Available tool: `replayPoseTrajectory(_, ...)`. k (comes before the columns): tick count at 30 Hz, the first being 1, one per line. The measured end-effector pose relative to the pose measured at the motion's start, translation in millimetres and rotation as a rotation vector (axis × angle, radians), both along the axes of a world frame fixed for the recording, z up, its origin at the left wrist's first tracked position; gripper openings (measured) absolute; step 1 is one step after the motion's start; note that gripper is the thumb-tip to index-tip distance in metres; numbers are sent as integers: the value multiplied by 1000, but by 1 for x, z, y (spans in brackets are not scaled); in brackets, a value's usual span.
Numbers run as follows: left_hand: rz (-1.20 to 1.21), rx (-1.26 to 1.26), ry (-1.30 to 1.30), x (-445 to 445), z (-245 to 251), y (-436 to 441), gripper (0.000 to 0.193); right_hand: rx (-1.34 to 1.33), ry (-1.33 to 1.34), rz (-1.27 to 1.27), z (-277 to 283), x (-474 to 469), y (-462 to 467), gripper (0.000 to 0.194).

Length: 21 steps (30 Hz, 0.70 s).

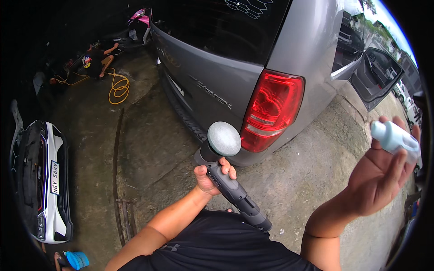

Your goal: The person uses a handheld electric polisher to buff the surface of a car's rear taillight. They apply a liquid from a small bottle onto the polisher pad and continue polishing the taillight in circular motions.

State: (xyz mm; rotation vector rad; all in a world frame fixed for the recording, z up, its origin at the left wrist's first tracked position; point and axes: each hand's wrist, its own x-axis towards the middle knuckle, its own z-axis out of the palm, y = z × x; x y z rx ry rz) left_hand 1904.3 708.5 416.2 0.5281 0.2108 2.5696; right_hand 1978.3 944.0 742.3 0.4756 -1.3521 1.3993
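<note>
My left hand (210, 181) grips the neck of a grey and black handheld polisher (234, 189). Its round, pale foam pad (224, 139) faces up, and the tail of its body reaches back against my black shirt. Raised at the far right, my right hand (376, 179) holds a small pale-blue plastic bottle (395, 137), slightly blurred. Just beyond the pad is the rear corner of a grey van (217, 67), with its red tail light (273, 111).
A van door (376, 74) stands open at right. Behind at left, a person (96, 61) crouches near a pink-trimmed scooter (140, 25) and a coiled yellow hose (118, 86). A detached white and black bumper (52, 183) and a blue bucket (77, 260) sit at left. Concrete floor (152, 142) has a groove.
</note>
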Motion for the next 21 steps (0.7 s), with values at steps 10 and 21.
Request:
replayPoseTrajectory(10,-158,133,145,-13,-9,-18,100,8,-419,252,-129,-35,-92,60)
replayPoseTrajectory(21,-233,170,207,-19,-8,-13,92,336,-114,-178,-57,-28,-127,45)
